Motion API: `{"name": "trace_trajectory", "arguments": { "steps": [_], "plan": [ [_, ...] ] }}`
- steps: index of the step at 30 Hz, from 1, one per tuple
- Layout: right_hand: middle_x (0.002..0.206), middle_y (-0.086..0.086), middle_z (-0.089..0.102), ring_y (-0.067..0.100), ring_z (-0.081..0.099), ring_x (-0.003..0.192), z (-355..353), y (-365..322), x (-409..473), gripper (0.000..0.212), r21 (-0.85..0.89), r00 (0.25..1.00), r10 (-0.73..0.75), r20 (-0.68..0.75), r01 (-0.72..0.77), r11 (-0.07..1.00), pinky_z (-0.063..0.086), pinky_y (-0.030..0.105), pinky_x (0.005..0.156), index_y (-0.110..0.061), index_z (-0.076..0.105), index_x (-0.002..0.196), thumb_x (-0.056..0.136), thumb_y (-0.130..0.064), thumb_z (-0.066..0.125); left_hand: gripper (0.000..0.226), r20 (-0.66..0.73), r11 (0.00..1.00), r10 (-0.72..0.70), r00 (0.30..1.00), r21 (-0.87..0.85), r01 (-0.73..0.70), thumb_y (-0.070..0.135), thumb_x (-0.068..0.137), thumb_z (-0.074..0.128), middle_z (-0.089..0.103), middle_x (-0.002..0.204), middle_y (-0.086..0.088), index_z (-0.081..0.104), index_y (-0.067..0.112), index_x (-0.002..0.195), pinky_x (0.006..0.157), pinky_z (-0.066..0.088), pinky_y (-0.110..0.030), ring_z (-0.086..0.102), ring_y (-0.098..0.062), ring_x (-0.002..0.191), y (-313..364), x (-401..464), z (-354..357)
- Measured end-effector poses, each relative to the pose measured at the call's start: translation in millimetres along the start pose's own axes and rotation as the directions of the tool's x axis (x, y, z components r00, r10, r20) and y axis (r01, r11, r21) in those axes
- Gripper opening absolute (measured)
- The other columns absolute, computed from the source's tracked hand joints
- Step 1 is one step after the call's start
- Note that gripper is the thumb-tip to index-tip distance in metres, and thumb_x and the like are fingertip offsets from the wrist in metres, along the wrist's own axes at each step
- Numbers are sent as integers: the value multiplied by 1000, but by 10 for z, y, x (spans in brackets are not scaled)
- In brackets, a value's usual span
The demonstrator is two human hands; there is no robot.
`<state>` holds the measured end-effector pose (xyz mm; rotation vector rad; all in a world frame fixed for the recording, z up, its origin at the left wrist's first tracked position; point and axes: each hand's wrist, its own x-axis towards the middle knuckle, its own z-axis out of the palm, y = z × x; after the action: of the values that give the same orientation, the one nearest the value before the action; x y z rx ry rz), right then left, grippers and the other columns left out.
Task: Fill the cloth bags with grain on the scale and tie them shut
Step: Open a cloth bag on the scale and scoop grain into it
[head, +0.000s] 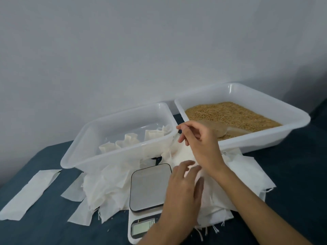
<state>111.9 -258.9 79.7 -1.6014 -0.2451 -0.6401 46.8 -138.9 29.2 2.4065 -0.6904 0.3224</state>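
Right hand (200, 144) pinches cloth bag (184, 156) beside scale (149, 188); left hand (184, 186) grip open, fingers on cloth.

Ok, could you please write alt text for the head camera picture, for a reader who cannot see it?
Two hands, left hand and right hand, handle a white cloth bag beside a kitchen scale with a bare platform. Behind stand a tub of filled bags and a tub of grain with a scoop.

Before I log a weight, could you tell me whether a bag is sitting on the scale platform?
No, the scale platform is bare; the cloth bags lie beside it on the table.
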Motion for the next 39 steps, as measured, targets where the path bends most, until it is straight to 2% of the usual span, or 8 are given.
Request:
{"name": "trace_trajectory", "arguments": {
  "steps": [4,11,19,23,27,31,35,39],
  "plan": [
    [69,0,69,20,60,62,-16,-5,9,17,32,1000,14,-9,-13,999,52,38,66,-18,72,95,103,-22,57,56,177,994,-56,983,106,37,52,93,71,51,141,12,61,29,142,107,38,-24,46,-10,127,-112,126,-62],
    [67,1,69,14,58,60,-11,-27,3,19,20,1000,24,-8,-24,1000,51,39,65,-14,72,94,103,-20,57,45,134,998,-61,989,15,59,20,97,70,54,104,17,56,30,139,83,36,-14,46,-2,96,-197,187,-64],
    [70,3,70,11,60,63,0,8,16,18,38,1000,12,16,-13,999,52,34,66,-12,72,96,103,-20,57,19,158,921,-138,978,-343,186,15,86,84,63,77,3,66,17,78,73,51,-35,59,-12,74,-424,432,-403],
    [98,-6,73,8,68,93,45,51,-2,25,26,971,113,211,-121,992,54,31,87,-20,70,112,98,-39,61,13,41,728,-202,978,-662,178,10,94,74,67,82,-9,69,-1,87,72,53,-25,64,-16,78,-672,511,-634],
    [113,1,71,15,69,102,130,118,-59,36,-38,856,250,452,-262,964,56,31,91,-18,65,123,90,-32,74,16,14,540,-337,941,-816,205,30,92,77,70,87,-10,72,20,81,71,54,-33,66,-22,80,-861,496,-743],
    [94,17,74,26,70,77,159,139,-101,15,45,830,314,461,-375,926,60,31,75,3,70,105,95,-8,68,14,-44,498,-420,906,-846,190,31,93,75,74,94,-17,71,18,87,84,52,-48,67,-31,86,-978,407,-663],
    [88,21,72,20,69,74,165,163,-92,12,48,881,301,365,-340,939,61,30,70,4,72,98,96,-5,64,14,24,512,-403,915,-823,247,15,97,71,77,101,-18,70,4,106,73,57,-31,70,-26,87,-1052,366,-589],
    [75,5,68,15,65,69,205,216,-103,12,-14,884,294,363,-310,951,56,30,66,3,70,90,94,-9,68,4,49,530,-354,934,-812,244,7,98,70,73,85,-6,69,6,94,64,54,-22,69,-15,77,-1114,371,-585]
  ]
}}
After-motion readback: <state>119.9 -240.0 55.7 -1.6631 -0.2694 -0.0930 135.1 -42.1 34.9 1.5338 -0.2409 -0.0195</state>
